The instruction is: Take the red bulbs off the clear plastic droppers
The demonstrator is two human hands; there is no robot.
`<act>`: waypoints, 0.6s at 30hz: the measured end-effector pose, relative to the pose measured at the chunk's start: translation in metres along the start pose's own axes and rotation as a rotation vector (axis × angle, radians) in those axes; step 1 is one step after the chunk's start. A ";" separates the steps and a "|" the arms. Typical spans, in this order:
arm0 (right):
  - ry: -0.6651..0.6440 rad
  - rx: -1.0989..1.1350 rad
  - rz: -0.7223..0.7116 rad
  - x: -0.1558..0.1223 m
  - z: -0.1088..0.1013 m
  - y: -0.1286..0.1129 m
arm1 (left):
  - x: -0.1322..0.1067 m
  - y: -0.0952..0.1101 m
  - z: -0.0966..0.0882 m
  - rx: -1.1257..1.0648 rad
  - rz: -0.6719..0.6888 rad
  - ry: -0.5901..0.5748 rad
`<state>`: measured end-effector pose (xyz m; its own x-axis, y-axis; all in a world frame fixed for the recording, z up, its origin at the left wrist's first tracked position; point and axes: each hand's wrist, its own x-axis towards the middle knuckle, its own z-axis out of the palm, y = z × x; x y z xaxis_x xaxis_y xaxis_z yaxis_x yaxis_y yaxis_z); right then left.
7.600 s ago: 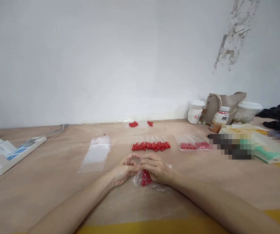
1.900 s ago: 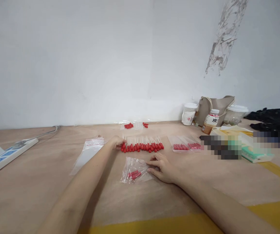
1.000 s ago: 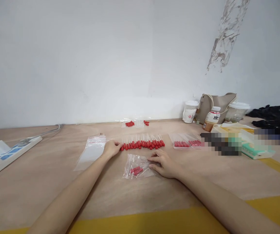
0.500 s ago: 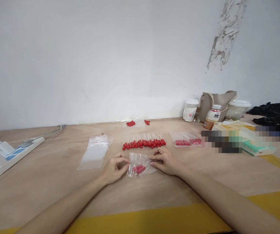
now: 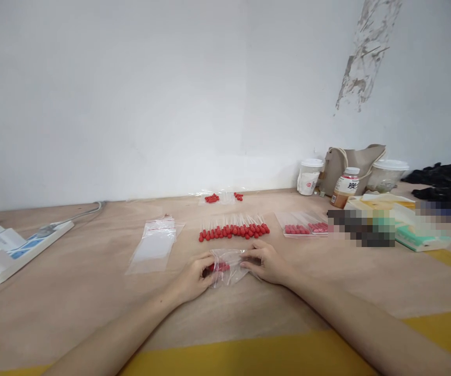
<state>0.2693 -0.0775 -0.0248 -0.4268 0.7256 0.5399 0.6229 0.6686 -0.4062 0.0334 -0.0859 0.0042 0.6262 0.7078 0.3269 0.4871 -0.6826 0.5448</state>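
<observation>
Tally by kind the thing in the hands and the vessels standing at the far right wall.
Clear plastic bag of red-bulbed droppers, held by left hand and right hand: 1
White paper cup: 1
Amber bottle with white cap: 1
Clear lidded plastic cup: 1
Total: 4

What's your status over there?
Left hand pinches clear bag at its left end, right hand on its right end. Red-tipped droppers inside. Loose droppers lined up behind, apart.
</observation>
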 end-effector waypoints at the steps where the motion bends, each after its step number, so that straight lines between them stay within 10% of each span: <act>1: -0.009 0.005 0.004 0.000 -0.001 0.000 | -0.001 0.000 -0.001 0.031 0.001 0.012; 18: -0.092 0.018 0.051 -0.002 -0.014 0.000 | -0.012 -0.019 -0.016 0.137 -0.046 0.064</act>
<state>0.2793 -0.0816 -0.0154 -0.4537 0.7701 0.4484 0.6336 0.6326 -0.4454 0.0070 -0.0790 0.0023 0.5634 0.7462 0.3546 0.5956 -0.6643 0.4517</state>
